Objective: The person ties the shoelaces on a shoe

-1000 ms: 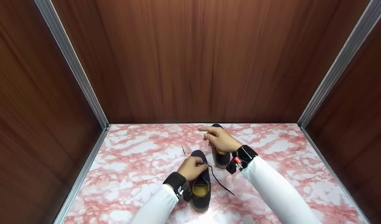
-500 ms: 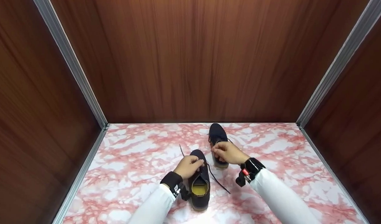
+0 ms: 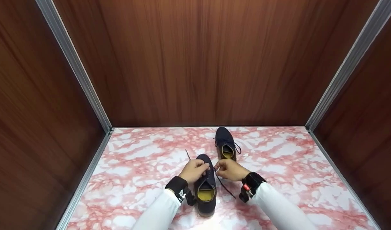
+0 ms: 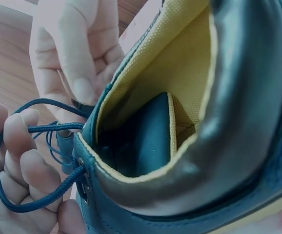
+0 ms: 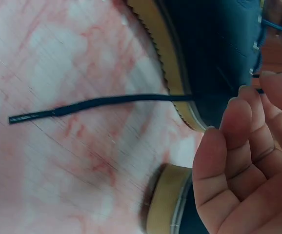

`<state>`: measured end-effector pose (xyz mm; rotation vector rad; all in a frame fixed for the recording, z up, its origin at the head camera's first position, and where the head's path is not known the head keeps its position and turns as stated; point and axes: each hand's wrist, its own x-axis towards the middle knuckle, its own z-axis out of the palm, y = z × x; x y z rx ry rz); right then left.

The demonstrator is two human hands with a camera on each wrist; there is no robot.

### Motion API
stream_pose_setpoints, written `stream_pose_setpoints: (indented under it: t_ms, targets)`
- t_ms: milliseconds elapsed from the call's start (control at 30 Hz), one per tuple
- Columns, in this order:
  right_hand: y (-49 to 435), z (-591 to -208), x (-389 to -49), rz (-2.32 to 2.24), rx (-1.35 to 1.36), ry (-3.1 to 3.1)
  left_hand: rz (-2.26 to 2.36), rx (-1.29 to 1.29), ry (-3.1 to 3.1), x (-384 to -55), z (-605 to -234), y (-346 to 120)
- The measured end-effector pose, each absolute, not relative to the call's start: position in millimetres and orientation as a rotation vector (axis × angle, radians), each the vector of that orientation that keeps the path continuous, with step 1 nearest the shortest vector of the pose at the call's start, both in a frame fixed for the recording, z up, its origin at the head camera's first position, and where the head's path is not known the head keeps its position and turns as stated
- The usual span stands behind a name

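"One change just now; which?"
"My right hand (image 3: 232, 170) has come back from over the farther shoe (image 3: 225, 139) to the right side of the nearer navy lace-up shoe (image 3: 206, 186), pinching its shoelace (image 5: 131, 97); the farther shoe lies ahead and right of it."
"And the left?"
"My left hand (image 3: 192, 171) grips a shoelace loop at its left side; I'd judge the lacing two-handed now."

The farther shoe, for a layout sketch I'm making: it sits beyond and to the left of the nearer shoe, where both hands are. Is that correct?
The side is wrong: in the head view the farther shoe sits beyond and to the right of the nearer shoe, where the left hand and right hand are.
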<state>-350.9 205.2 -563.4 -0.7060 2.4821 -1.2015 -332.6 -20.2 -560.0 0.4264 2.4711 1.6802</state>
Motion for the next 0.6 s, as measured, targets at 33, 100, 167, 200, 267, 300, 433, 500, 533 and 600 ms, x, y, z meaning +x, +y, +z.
stream_pose_setpoints:
  t_ms: [33, 100, 167, 200, 267, 300, 433, 500, 533, 600]
  targets:
    - [205, -565, -350, -1.197, -0.71, 2.49, 1.689, 0.421, 2.462, -332, -560, -20]
    - [205, -568, -349, -1.178, -0.717, 2.514, 1.71, 0.415, 2.445, -332, -560, -19]
    - [205, -569, -349, -1.158, -0.728, 2.538, 1.728, 0.4, 2.434, -332, -561, -19]
    - [205, -568, -348, -1.147, -0.727, 2.55, 1.737, 0.393, 2.432, -332, -561, -19]
    - [206, -567, -347, -1.123, -0.716, 2.573, 1.752, 0.382, 2.434, -333, -561, -19]
    - [206, -566, -346, -1.114, -0.713, 2.581, 1.76, 0.38, 2.44, -333, -562, -18]
    - [208, -560, -343, -1.107, -0.704, 2.575, 1.778, 0.333, 2.487, -333, -560, -18]
    - [210, -557, -341, -1.132, -0.7, 2.541, 1.793, 0.308, 2.512, -333, -560, -18]
    - [211, -556, -341, -1.147, -0.697, 2.523, 1.797, 0.288, 2.521, -333, -559, -18]
    - [213, -555, -340, -1.178, -0.691, 2.485, 1.811, 0.263, 2.528, -334, -557, -18]
